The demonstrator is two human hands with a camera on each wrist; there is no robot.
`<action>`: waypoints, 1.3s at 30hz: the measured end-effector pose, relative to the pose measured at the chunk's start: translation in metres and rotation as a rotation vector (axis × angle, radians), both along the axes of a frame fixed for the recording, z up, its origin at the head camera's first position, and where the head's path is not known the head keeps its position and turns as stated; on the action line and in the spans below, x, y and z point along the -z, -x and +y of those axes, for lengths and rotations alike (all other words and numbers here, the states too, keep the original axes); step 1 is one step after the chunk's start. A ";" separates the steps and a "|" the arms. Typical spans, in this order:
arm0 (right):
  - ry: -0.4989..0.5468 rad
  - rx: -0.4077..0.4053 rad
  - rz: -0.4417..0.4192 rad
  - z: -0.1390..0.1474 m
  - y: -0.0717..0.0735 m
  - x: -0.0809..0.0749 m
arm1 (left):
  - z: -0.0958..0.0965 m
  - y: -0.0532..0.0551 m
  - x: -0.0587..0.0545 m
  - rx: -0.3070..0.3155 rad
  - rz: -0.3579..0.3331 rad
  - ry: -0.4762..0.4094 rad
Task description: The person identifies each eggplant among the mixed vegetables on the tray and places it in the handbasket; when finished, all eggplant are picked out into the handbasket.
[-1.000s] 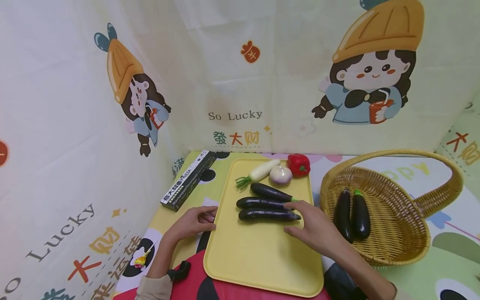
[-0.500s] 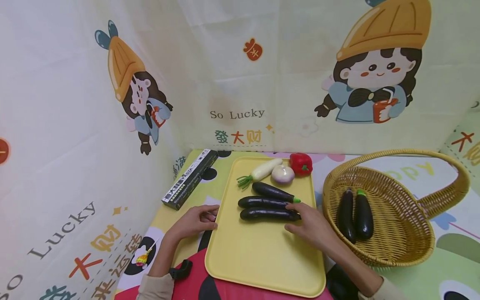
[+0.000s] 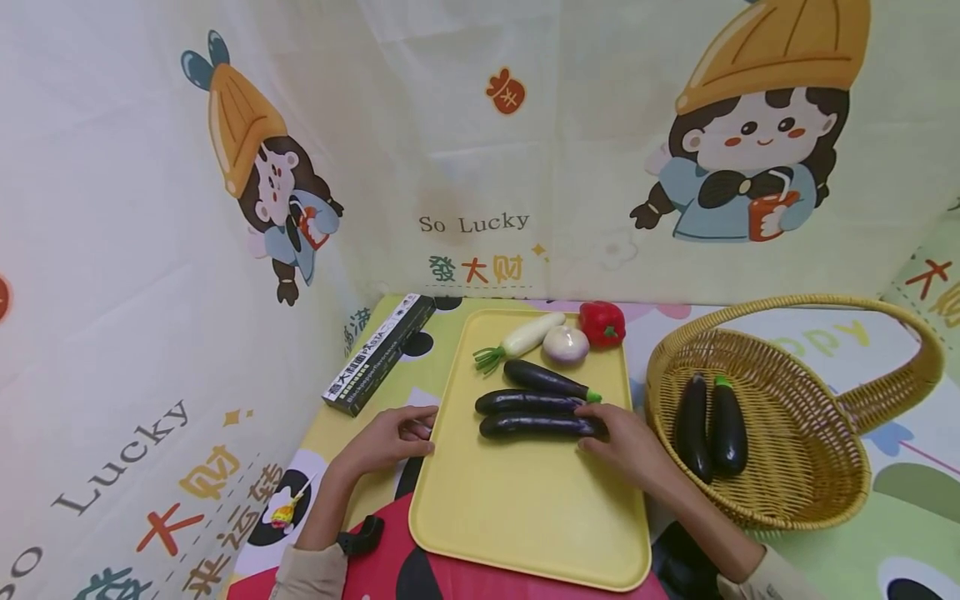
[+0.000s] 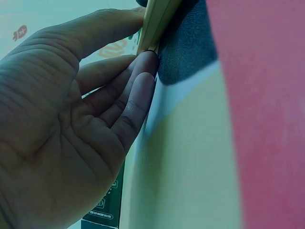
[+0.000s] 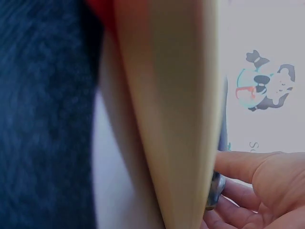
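Note:
My right hand [image 3: 626, 446] holds the right end of the nearest eggplant [image 3: 536, 426], the tip between thumb and fingers. In the right wrist view, the tray's side hides most of this eggplant. Just behind it lie a second eggplant [image 3: 525, 402] and a third one with a green stem end [image 3: 547, 379]. All three rest on a yellow tray [image 3: 525, 525]. At the tray's left rim, my left hand [image 3: 390, 440] touches the edge with its thumb and loosely bent fingertips; the left wrist view has the same hand [image 4: 81, 114] against the rim.
A white radish [image 3: 528, 335], a purple-white turnip [image 3: 566, 345] and a red bell pepper [image 3: 602, 323] occupy the tray's far end. Right of it stands a wicker basket [image 3: 795, 475] with two eggplants inside. To the left are a black pasta box [image 3: 378, 354] and a lollipop [image 3: 282, 515].
My right hand has closed in on the nearest eggplant's right end, its thumb and fingers now about the tip. The left hand keeps its place at the tray rim.

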State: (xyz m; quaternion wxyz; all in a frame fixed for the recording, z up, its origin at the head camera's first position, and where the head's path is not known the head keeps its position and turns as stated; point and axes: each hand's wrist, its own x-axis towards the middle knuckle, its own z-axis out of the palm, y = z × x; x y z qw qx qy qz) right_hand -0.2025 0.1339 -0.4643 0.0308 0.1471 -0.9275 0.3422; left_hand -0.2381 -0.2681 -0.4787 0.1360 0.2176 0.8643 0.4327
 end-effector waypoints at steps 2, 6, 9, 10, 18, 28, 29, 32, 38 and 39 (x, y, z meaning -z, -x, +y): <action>0.005 0.000 0.003 0.000 0.000 0.001 | 0.000 0.000 0.000 0.002 0.003 -0.003; 0.013 -0.004 0.007 0.001 0.000 0.002 | 0.000 0.000 -0.001 -0.002 -0.002 -0.003; 0.016 -0.006 0.018 0.001 0.000 0.003 | 0.000 -0.001 -0.001 -0.010 -0.012 -0.002; 0.017 -0.005 0.023 0.001 0.000 0.003 | 0.000 -0.001 -0.001 -0.011 -0.013 -0.001; 0.033 0.005 0.049 -0.001 -0.001 0.000 | 0.000 -0.002 -0.002 -0.015 -0.014 -0.006; 0.037 0.018 0.071 -0.004 -0.007 -0.006 | 0.001 -0.004 -0.004 -0.010 -0.022 -0.016; 0.037 0.018 0.075 -0.004 -0.008 -0.007 | 0.001 -0.004 -0.004 -0.009 -0.023 -0.019; 0.049 0.018 0.079 -0.005 -0.010 -0.009 | 0.001 -0.005 -0.004 -0.008 -0.019 -0.018; 0.078 0.009 0.066 -0.005 -0.014 -0.016 | 0.000 -0.004 -0.002 -0.007 -0.013 -0.013; 0.081 0.004 0.064 -0.005 -0.015 -0.018 | 0.000 -0.004 -0.002 -0.007 -0.012 -0.012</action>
